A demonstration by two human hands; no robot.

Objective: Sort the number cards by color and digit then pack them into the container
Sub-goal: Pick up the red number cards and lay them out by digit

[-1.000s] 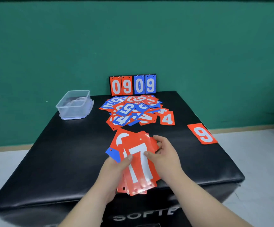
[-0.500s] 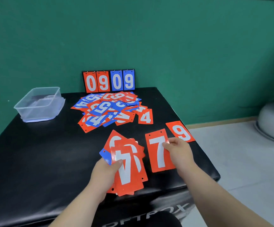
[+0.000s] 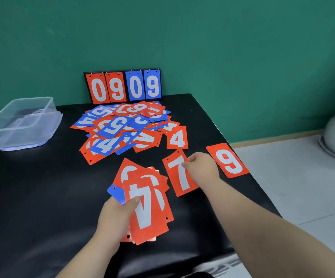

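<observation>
A head-worn wide-angle view looks forward and down across the counter [image 3: 34,197] toward the green wall [image 3: 222,47], close above its near edge

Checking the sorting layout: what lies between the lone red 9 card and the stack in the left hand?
Head view: the red 7 card lies between the red 9 card and the stack, right hand pinching its edge.

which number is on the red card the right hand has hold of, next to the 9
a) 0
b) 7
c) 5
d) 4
B: the right hand grips the red 7 card, which sits between the red 9 card and the stack of cards held in the left hand.
</observation>
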